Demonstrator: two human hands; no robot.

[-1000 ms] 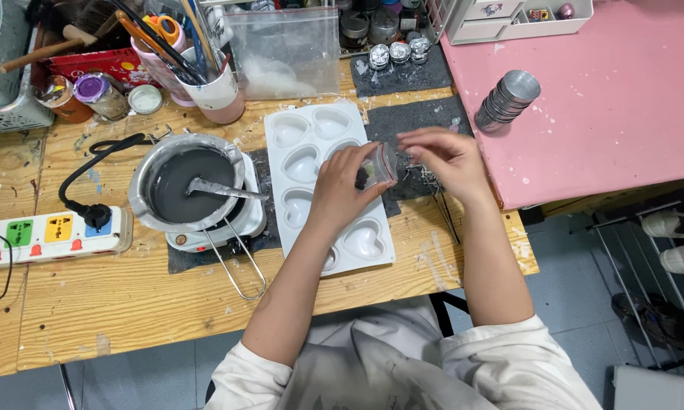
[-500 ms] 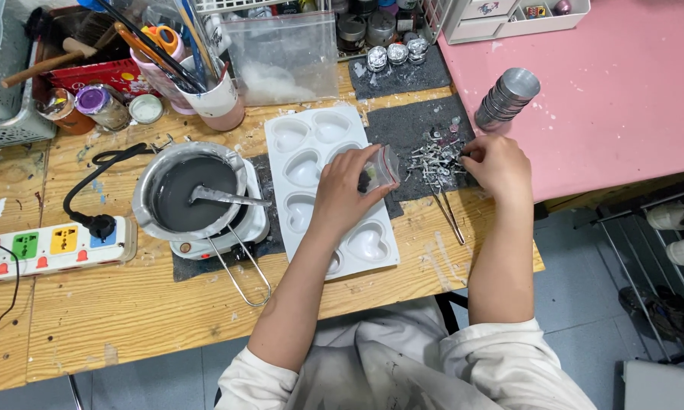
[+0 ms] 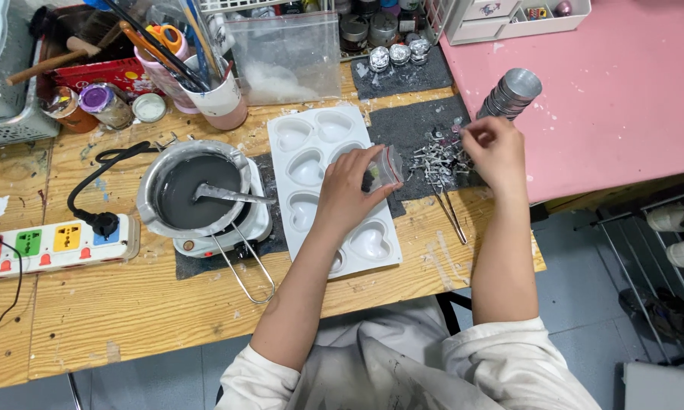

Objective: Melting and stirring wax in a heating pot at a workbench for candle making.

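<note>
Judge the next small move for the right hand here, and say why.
Probably carry the pinched piece across to the small clear bag. The right hand hovers over the pile of wick pieces with fingertips pinched, and the left hand holds the bag tilted toward it.

Small clear zip bag [image 3: 384, 170] with red seal, tilted, frame centre, pile of metal-based candle wicks [image 3: 435, 161] just right on dark mat
</note>
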